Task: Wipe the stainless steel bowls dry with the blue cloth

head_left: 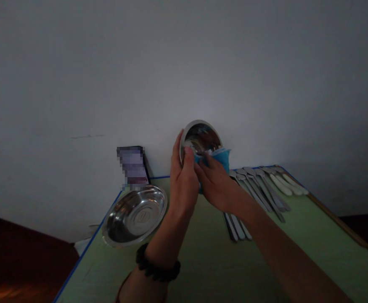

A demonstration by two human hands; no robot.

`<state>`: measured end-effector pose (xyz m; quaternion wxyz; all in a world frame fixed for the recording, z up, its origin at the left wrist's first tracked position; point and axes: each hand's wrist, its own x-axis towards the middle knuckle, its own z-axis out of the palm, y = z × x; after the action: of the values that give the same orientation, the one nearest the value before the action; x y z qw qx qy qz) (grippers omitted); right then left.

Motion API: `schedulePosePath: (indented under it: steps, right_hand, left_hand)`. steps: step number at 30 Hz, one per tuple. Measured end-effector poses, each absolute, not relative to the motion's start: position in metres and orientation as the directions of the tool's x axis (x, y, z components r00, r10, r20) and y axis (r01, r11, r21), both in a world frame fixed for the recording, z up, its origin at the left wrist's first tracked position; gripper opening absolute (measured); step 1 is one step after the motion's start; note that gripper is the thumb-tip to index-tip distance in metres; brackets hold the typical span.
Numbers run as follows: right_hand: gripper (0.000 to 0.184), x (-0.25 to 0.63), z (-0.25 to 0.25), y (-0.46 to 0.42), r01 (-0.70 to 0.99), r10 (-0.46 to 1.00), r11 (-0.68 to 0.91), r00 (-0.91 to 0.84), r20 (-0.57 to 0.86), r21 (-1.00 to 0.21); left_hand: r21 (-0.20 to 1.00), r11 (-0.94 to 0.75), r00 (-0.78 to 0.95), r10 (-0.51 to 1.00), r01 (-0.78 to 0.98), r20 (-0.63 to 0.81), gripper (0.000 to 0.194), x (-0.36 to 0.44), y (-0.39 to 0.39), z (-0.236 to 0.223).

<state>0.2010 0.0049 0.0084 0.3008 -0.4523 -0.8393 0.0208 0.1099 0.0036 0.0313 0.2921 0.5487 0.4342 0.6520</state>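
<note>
A shiny metal bowl [202, 130] is held up above the far part of the table, tilted so that its inside faces me. My left hand [185, 176] grips it by the left rim, thumb on the near side and fingers behind. With my right hand [217, 181] I press a blue cloth [221, 159] against the bowl's lower right inside. The cloth hangs over the rim and partly hides the bowl. Part of the right fingers is covered by the cloth.
A larger metal bowl [135, 216] stands on the green table [199, 261] at the left. Behind it a phone [135, 166] leans on the wall [139, 84]. Several spoons [259, 185], white-handled utensils [287, 184] and more handles [234, 227] lie at the right.
</note>
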Motion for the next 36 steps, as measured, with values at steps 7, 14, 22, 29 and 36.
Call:
schedulePosePath:
  steps: [7,14,22,29,36]
  right_hand:
    - [0.051,0.208,0.026,-0.011,0.678,0.789,0.613,-0.506,0.348,-0.405]
    - [0.067,0.224,0.016,0.005,0.71,0.698,0.687,-0.586,0.413,-0.155]
    - [0.099,0.231,0.004,0.021,0.768,0.75,0.625,-0.539,0.384,-0.141]
    - [0.056,0.242,0.026,0.009,0.584,0.681,0.723,-0.694,0.234,-0.369]
    - [0.036,0.237,0.022,0.016,0.612,0.756,0.647,-0.59,0.283,-0.454]
  left_hand:
    - [0.889,-0.441,-0.374,0.809,0.126,0.454,0.042,0.098,0.001,0.039]
    - [0.92,-0.362,-0.353,0.889,-0.152,0.292,0.043,0.087,0.013,0.035]
    - [0.93,-0.357,-0.247,0.912,-0.083,0.328,0.044,0.101,0.012,0.03]
    - [0.942,-0.335,-0.307,0.897,-0.009,0.317,0.041,0.096,0.016,0.029]
    - [0.913,-0.318,-0.261,0.932,-0.257,0.251,0.04,0.103,0.013,0.031]
